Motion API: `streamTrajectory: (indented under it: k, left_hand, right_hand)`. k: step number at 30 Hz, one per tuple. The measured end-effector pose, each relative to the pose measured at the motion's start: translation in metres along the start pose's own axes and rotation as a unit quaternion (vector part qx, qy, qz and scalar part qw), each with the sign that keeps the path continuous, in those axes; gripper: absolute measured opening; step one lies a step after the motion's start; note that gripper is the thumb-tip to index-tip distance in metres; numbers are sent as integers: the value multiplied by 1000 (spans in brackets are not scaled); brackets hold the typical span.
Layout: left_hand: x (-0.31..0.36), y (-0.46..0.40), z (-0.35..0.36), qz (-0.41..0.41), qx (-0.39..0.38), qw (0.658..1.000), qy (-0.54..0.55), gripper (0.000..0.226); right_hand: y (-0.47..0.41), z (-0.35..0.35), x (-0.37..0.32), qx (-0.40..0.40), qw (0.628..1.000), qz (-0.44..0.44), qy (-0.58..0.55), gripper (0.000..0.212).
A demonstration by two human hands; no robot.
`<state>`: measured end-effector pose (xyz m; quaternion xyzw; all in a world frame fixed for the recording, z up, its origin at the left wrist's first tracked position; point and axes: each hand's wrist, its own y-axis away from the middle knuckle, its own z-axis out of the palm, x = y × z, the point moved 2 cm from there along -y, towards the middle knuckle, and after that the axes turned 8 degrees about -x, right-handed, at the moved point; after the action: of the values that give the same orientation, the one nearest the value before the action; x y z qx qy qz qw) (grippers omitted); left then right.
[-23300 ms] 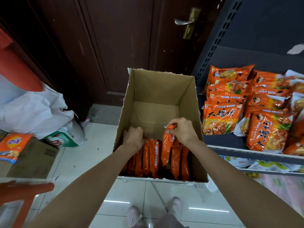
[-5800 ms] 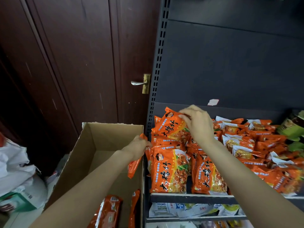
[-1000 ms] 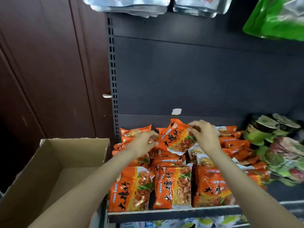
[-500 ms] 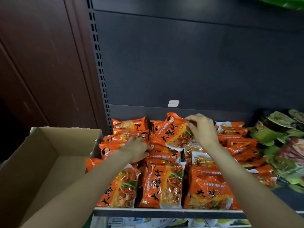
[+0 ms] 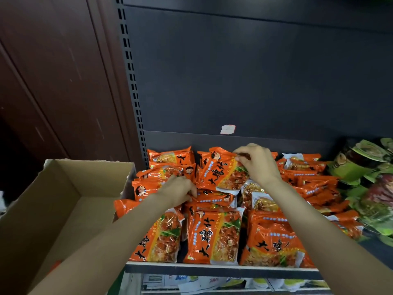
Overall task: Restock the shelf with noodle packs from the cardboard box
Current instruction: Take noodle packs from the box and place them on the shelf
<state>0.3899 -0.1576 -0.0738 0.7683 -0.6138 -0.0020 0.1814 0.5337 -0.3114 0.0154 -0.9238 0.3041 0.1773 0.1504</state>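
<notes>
Head view: right hand (image 5: 258, 162) pinching the top edge of a tilted noodle pack (image 5: 222, 171), propped on the back rows of the shelf (image 5: 221, 269). Left hand (image 5: 178, 189) lower and to the left, fingers curled down among the stacked orange packs (image 5: 212, 235); whether gripping one or only pressing, impossible to tell. Three front packs standing face up along the shelf edge, more piled behind, green packets (image 5: 365, 179) further right. Cardboard box (image 5: 63, 201) open just left of the shelf, visible floor bare apart from a sliver of orange at the near corner. Judging from this, mostly done: shelf well filled, held pack not yet settled flat, few if any packs left in the box.
</notes>
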Motion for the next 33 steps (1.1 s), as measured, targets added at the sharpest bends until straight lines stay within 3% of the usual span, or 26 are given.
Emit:
streamTrajectory:
  k: [5,12,19,24,29,33]
  left_hand:
    - [9,6,-9,38,49,998,11,22]
    - [11,15,-7,34,45,996,62,26]
    - [12,14,-6,41,51,992,105,22]
    - [8,16,-3,33,54,988,141,22]
    - [7,18,3,20,56,987,150,23]
    - [8,18,2,10,57,987,151,21]
  right_hand:
    - [-7,-1,-5,-57,998,-3,13,21]
    - [-17,18,-19,-150,988,-27,25,19]
    - [-22,36,-12,-102,994,2,-26,14]
    - [-11,57,-3,-202,979,-6,8,20]
    - [4,68,3,-184,981,-25,54,24]
    - [9,70,2,-221,973,-23,67,31]
